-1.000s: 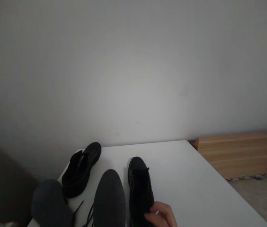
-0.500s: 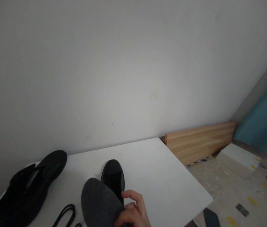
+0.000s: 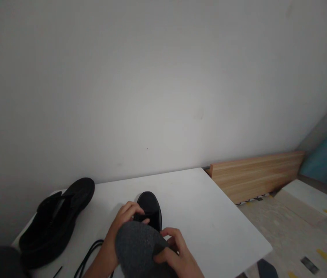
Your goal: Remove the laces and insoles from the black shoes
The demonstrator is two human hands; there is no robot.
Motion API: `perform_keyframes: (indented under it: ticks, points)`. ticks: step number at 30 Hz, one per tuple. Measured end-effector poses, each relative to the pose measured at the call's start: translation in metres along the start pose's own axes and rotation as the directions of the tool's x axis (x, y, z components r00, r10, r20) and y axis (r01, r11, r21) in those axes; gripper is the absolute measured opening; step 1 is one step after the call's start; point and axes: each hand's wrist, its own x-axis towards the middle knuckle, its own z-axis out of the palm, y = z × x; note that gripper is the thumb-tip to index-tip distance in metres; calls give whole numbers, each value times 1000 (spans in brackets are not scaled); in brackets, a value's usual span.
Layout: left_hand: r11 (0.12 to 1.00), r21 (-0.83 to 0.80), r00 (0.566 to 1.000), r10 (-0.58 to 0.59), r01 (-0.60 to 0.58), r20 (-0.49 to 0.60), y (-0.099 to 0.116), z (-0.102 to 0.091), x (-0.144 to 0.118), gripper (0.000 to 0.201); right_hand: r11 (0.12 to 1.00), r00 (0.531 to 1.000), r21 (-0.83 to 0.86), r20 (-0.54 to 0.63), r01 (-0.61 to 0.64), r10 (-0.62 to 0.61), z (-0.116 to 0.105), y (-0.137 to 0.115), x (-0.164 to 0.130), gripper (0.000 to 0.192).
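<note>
A black shoe (image 3: 148, 201) lies on the white table with its rounded toe toward the wall. My left hand (image 3: 127, 214) has its fingers curled over the shoe's left side, at the opening. In front of the shoe is a dark grey, felt-like insole (image 3: 136, 247) with a rounded end, which hides the shoe's near part. My right hand (image 3: 176, 251) grips the insole's right edge between thumb and fingers, close beside the shoe. The insole's lower end runs out of view.
Another black shoe (image 3: 55, 224) rests at the table's left, near the wall. A looped black cord (image 3: 86, 256) lies in front of it. A blurred dark shape (image 3: 0, 262) fills the lower left corner. Beyond the white table (image 3: 209, 216) are a wooden board (image 3: 256, 175) and a patterned bed surface.
My left hand has come into view and taken hold of the shoe. My right hand still grips the insole, its thumb now over the edge. The view has shifted slightly left.
</note>
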Motion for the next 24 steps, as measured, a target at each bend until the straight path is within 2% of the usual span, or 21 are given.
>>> perform_keyframes:
  ticks: [3, 8, 10, 13, 15, 18, 21, 24]
  points:
    - [999, -34, 995, -39, 36, -92, 11, 5, 7, 28, 998, 999, -62, 48, -8, 11, -11, 2, 5, 38]
    - [977, -154, 967, -177, 150, -184, -2, 23, 17, 41, 994, 978, -100, 197, -53, 72, -37, -2, 11, 42]
    - [960, -220, 956, -218, 174, -195, -7, 28, 16, 46, 990, 976, -114, 194, -78, 99, -48, -9, 12, 40]
    - [932, -314, 947, -250, 180, -200, -7, 31, 11, 51, 979, 991, -182, 82, -89, 106, -67, -22, 10, 33]
    - [917, -356, 941, -266, 180, -208, -5, 32, 7, 52, 970, 998, -238, 14, -60, 65, -81, -29, 9, 30]
    - [901, -392, 935, -286, 187, -212, -3, 31, 3, 51, 938, 999, -345, -28, -25, 16, -104, -37, 10, 26]
    - [893, -407, 929, -299, 192, -219, -3, 30, 1, 49, 888, 1000, -459, 9, -20, 27, -120, -48, 11, 24]
    - [891, -412, 925, -303, 190, -229, -2, 29, 1, 48, 848, 987, -529, 150, 38, 50, -122, -63, 14, 27]
